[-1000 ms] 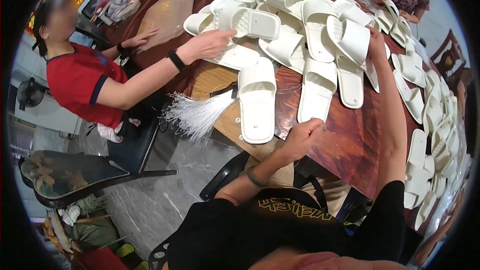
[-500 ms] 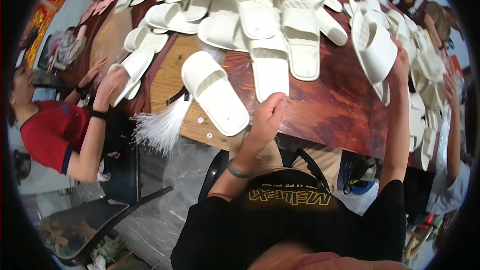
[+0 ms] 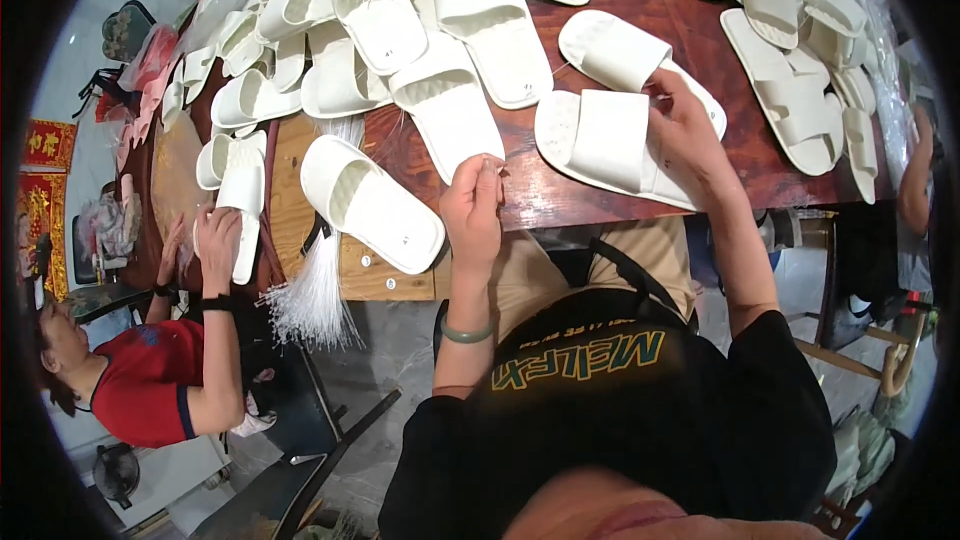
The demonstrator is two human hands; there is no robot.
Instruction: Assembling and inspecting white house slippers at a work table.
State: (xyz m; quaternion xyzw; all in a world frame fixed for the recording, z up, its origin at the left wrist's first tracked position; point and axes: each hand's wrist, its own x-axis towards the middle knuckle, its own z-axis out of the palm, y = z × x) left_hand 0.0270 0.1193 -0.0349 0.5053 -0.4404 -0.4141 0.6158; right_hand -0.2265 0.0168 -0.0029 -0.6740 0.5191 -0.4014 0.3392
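Two white slippers [image 3: 612, 140] lie together by the right hand [image 3: 690, 135], plenty left loose!
Right fingers touch them on the tabletop [image 3: 525, 198], grip unclear; left hand [image 3: 470, 210], thumb and fingers together, is at another slipper [image 3: 440, 105], and the heap [image 3: 380, 10] beyond looks unsorted.
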